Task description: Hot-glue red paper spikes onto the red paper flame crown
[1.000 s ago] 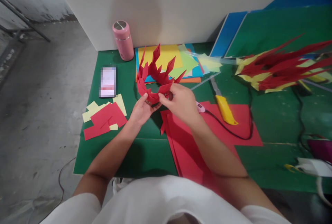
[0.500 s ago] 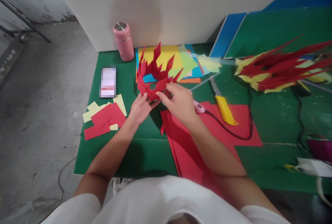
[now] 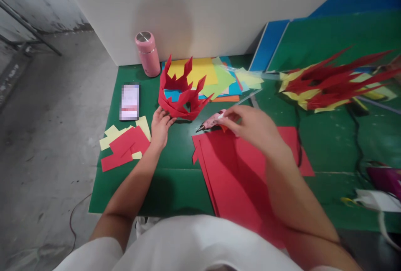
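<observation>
A red folded-paper crown (image 3: pixel 184 110) with pointed spikes stands tilted over the table. The fingers of my left hand (image 3: pixel 161 126) are closed on its lower left edge. To the right, a pink hot glue gun (image 3: pixel 210 121) lies with its metal nozzle pointing left. My right hand (image 3: pixel 255 126) is at its rear end, thumb and forefinger drawn together on it, and covers the handle. Below my right hand are large red paper sheets (image 3: pixel 232 166).
A pink bottle (image 3: pixel 148 55), a phone (image 3: pixel 129 101) and red and yellow paper scraps (image 3: pixel 127 145) are at the left. Coloured sheets (image 3: pixel 192 68) lie behind the crown. A red-and-yellow paper piece (image 3: pixel 326 83) and a white-corded item (image 3: pixel 377 200) are at the right.
My right hand has let go of the crown and moved right to the glue gun. The crown, in my left hand, has shifted slightly left and turned.
</observation>
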Available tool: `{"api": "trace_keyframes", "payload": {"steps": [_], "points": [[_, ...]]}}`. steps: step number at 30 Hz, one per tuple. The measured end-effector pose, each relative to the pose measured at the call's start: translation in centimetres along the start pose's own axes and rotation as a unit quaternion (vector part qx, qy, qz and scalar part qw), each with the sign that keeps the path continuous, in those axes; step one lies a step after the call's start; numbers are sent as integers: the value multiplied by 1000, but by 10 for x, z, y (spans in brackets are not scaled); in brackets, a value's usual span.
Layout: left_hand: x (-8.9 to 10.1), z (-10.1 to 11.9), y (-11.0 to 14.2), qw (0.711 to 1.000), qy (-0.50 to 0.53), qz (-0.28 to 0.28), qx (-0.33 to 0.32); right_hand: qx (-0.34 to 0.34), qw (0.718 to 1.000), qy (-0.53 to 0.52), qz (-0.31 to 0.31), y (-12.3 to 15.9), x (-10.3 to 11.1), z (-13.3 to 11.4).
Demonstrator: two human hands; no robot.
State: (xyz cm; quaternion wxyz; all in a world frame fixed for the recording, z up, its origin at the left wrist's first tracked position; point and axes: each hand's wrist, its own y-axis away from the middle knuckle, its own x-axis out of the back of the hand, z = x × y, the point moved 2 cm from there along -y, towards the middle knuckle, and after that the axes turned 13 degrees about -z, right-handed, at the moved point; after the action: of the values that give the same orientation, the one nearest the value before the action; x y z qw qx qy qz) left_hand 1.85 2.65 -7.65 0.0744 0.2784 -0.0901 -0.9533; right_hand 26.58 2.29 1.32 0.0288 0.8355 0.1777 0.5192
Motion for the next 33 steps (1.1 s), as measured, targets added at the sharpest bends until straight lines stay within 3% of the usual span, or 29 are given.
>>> {"api": "trace_keyframes", "payload": {"steps": [2,4,7,14,17,19,20,22,25,27,29,31,33], "points": [[1,0,-1,999,-33,-1,-15,-32,999,15,12,2,-6,26],[2,2,-2,997,-68,3,-32,-48,999,2,-19,2,-17,45],[6,6,-2,991,-121,26,-58,-39,997,-11,-61,-1,-32,58],[15,9,0,988,-135,54,-60,-37,996,-68,-48,-9,-41,58],[14,9,9,976,-192,69,-79,-49,997,-59,-26,-11,-44,53],[9,10,22,962,-248,58,-94,-53,997,-47,-2,-12,-46,50],[5,10,30,956,-275,27,-96,-58,997,-44,7,-12,-47,49],[-5,9,47,928,-356,-74,-82,-62,997,-43,11,-12,-47,49],[-19,1,66,820,-522,-219,-84,-41,997,-58,2,-11,-46,53],[-23,-6,72,741,-605,-279,-84,-23,997,-79,-7,-10,-44,55],[-24,-11,72,684,-653,-316,-79,-15,996,-85,-15,-8,-43,57],[-23,-14,69,663,-663,-339,-76,-8,998,-66,-14,-7,-43,56],[-21,-12,65,685,-634,-352,-70,-1,999,-45,-5,-6,-43,54]]}}
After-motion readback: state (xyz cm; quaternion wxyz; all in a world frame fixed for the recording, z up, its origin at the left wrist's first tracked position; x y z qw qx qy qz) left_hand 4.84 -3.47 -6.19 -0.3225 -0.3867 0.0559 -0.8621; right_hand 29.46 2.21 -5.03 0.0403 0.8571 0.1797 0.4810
